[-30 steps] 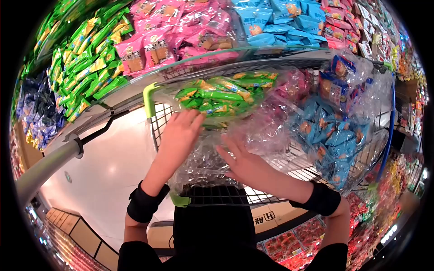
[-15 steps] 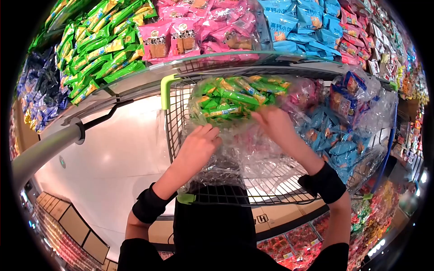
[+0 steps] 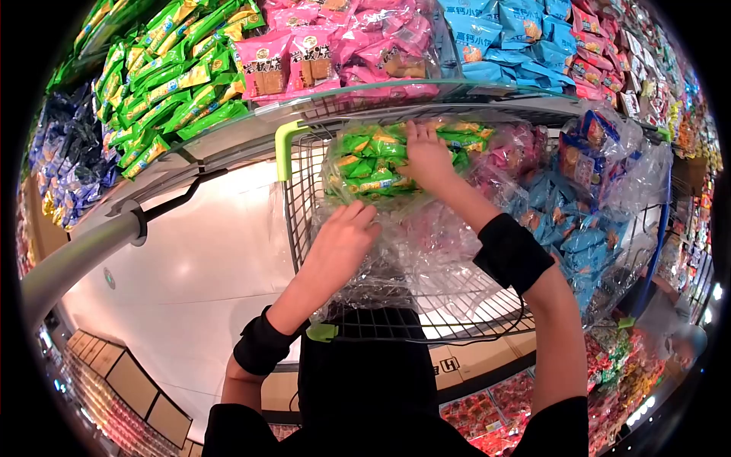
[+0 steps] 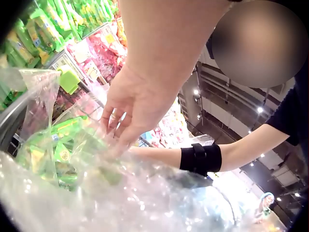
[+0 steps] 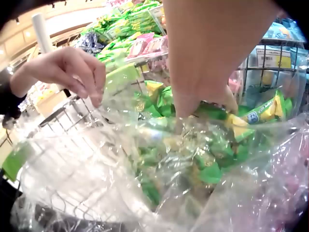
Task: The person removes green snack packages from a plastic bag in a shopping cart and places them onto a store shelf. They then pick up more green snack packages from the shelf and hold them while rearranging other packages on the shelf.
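Observation:
A clear plastic bag [image 3: 381, 236] of green-and-yellow packets [image 3: 369, 164] lies in a wire shopping cart [image 3: 298, 228]. At the bag's near left side, my left hand [image 3: 339, 247] pinches the clear film between thumb and fingers, also visible in the right wrist view [image 5: 65, 72]. My right hand [image 3: 432, 160] is among the packets, fingers stretched over them in the head view. From the right wrist, the hand [image 5: 207, 72] points down into the green packets [image 5: 210, 171], its fingertips partly hidden. Crumpled film fills much of the left wrist view below my left hand [image 4: 140, 101].
Blue packets [image 3: 582, 244], pink packets [image 3: 518, 148] and a bag of dark blue-and-red packets [image 3: 582, 164] share the cart. Beyond its far rim stands a display with green [image 3: 175, 76], pink [image 3: 312, 57] and light blue [image 3: 510, 34] packets. A grey pole [image 3: 84, 255] stands left.
My right hand has moved from the near film up and over the green packets. The left hand has shifted from the bag's upper left edge to its nearer left side.

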Motion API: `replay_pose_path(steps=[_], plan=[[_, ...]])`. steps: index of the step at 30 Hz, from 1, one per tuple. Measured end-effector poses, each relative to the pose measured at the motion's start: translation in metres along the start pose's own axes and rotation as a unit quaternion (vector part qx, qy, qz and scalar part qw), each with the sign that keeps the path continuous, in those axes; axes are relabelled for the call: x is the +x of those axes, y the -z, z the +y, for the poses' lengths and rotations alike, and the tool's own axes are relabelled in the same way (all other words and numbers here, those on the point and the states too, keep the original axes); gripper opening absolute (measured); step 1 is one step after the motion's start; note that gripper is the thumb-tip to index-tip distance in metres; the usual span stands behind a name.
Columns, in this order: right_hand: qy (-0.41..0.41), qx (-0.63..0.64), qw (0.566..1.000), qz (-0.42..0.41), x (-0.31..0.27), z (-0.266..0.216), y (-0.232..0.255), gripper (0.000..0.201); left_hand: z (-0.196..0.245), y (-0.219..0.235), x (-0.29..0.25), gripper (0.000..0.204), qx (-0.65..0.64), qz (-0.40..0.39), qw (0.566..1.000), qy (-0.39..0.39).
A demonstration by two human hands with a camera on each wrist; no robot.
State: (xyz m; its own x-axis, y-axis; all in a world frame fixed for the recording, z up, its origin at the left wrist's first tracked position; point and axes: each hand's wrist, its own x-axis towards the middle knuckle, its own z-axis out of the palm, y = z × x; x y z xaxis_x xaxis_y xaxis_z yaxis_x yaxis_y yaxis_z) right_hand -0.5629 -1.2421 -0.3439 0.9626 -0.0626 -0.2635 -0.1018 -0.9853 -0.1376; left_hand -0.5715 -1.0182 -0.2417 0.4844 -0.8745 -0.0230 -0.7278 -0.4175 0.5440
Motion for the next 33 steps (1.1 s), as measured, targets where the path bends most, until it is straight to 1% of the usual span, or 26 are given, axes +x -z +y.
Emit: replay_pose_path(steps=[2, 3, 5, 6, 7, 9, 10, 12, 13, 16, 17, 19, 21, 23, 27, 29, 30, 32, 33], plan=[[-0.025, -0.024, 0.999, 0.02, -0.003, -0.008, -0.002, 0.084, 0.001, -0.001, 0.0, 0.02, -0.006, 0.003, 1.0, 0.003], [-0.026, -0.026, 0.999, 0.019, -0.002, -0.011, -0.004, 0.084, 0.002, -0.001, 0.0, 0.02, -0.009, 0.005, 1.0, 0.007], [-0.051, -0.127, 0.988, 0.068, 0.001, -0.021, -0.012, 0.067, 0.003, -0.002, 0.001, 0.02, -0.007, 0.008, 1.0, 0.01], [-0.036, -0.165, 0.982, 0.088, -0.001, -0.026, -0.015, 0.057, 0.003, -0.003, 0.001, 0.02, -0.003, 0.011, 1.0, 0.014], [-0.037, -0.165, 0.982, 0.09, -0.003, -0.03, -0.018, 0.057, 0.002, -0.003, 0.002, 0.02, -0.001, 0.012, 1.0, 0.013], [-0.002, -0.219, 0.963, 0.156, -0.007, -0.037, -0.023, 0.056, 0.003, -0.003, 0.002, 0.019, -0.025, 0.001, 1.0, 0.012], [-0.005, -0.189, 0.97, 0.149, -0.004, -0.037, -0.024, 0.057, 0.004, -0.003, 0.003, 0.019, -0.024, 0.0, 1.0, 0.011], [-0.008, -0.18, 0.973, 0.145, -0.002, -0.035, -0.022, 0.058, 0.01, -0.004, 0.002, 0.017, -0.08, -0.027, 0.996, -0.006], [-0.01, -0.171, 0.975, 0.142, -0.001, -0.034, -0.021, 0.058, 0.013, -0.006, 0.002, 0.017, -0.08, -0.028, 0.996, -0.006], [-0.009, -0.166, 0.975, 0.146, 0.002, -0.028, -0.024, 0.056, 0.018, -0.01, 0.001, 0.015, -0.055, -0.011, 0.998, -0.016], [-0.008, -0.165, 0.975, 0.146, 0.002, -0.027, -0.022, 0.056, 0.018, -0.008, 0.001, 0.013, -0.068, -0.009, 0.998, -0.013], [0.002, -0.095, 0.986, 0.138, -0.002, -0.022, -0.019, 0.054, 0.016, -0.004, 0.001, 0.011, -0.081, -0.009, 0.997, -0.008], [-0.001, -0.077, 0.986, 0.146, -0.007, -0.019, -0.016, 0.052, 0.012, 0.002, 0.003, 0.009, -0.141, 0.022, 0.99, 0.012], [-0.031, -0.063, 0.99, 0.119, -0.01, -0.017, -0.014, 0.052, 0.01, 0.002, 0.005, 0.01, -0.15, 0.034, 0.988, 0.016], [-0.053, -0.068, 0.991, 0.099, -0.007, -0.019, -0.011, 0.053, 0.012, 0.003, 0.01, 0.011, -0.155, 0.051, 0.987, 0.01], [-0.053, -0.036, 0.994, 0.086, -0.007, -0.022, -0.006, 0.061, 0.014, 0.005, 0.013, 0.01, -0.168, 0.056, 0.984, 0.018], [-0.052, -0.034, 0.994, 0.086, -0.008, -0.021, -0.002, 0.061, 0.015, 0.007, 0.014, 0.01, -0.184, 0.06, 0.981, 0.027], [-0.045, 0.023, 0.994, 0.096, -0.013, -0.013, 0.007, 0.071, 0.013, 0.013, 0.015, 0.01, -0.202, 0.061, 0.977, 0.037], [-0.043, 0.024, 0.994, 0.093, -0.016, -0.009, 0.011, 0.071, 0.012, 0.014, 0.015, 0.01, -0.22, 0.064, 0.972, 0.045]])
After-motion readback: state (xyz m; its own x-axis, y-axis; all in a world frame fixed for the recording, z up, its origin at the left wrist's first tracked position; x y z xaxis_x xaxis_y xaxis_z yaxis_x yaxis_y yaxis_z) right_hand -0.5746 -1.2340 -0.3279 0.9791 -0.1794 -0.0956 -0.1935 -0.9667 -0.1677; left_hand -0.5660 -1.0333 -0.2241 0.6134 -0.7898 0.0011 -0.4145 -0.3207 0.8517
